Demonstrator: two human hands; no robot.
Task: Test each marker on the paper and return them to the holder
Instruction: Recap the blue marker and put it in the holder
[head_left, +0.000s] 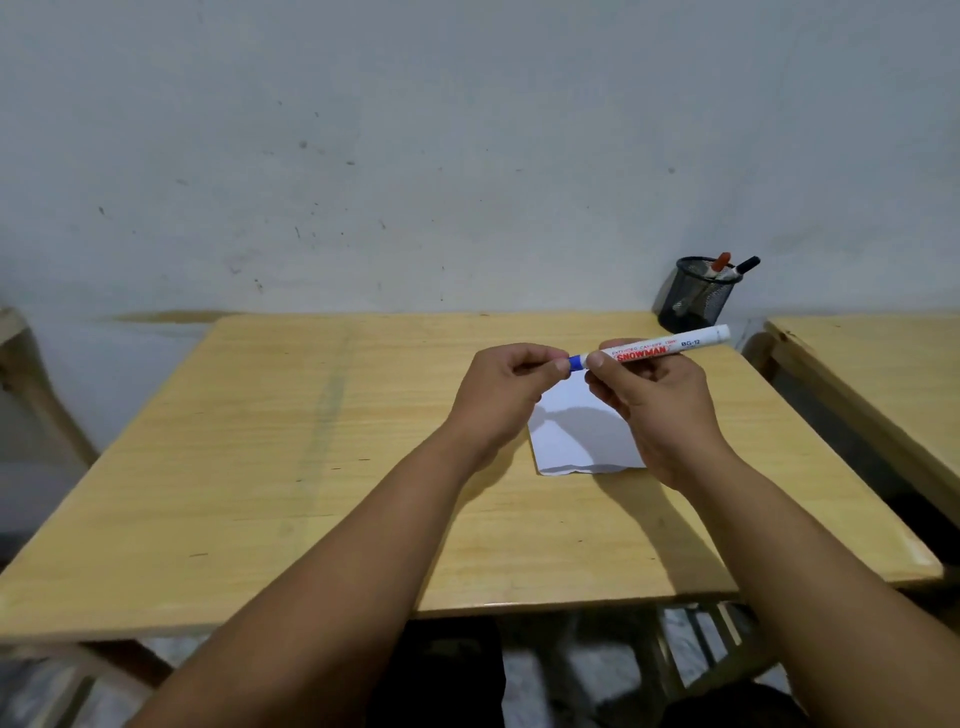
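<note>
Both hands are up over the wooden counter (311, 467), holding one marker (660, 347) between them. The right hand (652, 410) grips the white barrel near its front end, fingers wrapped around it, the barrel slanting up and away to the right. The left hand (506, 389) is closed on the blue cap (575, 361), pinching it between thumb and fingers. Below the hands a sheet of white paper (576, 436) lies flat on the counter, partly shadowed. At the far right corner stands a black mesh holder (693, 301) with two markers in it, one red-capped (721, 261) and one black-capped (747, 265), leaning right.
</note>
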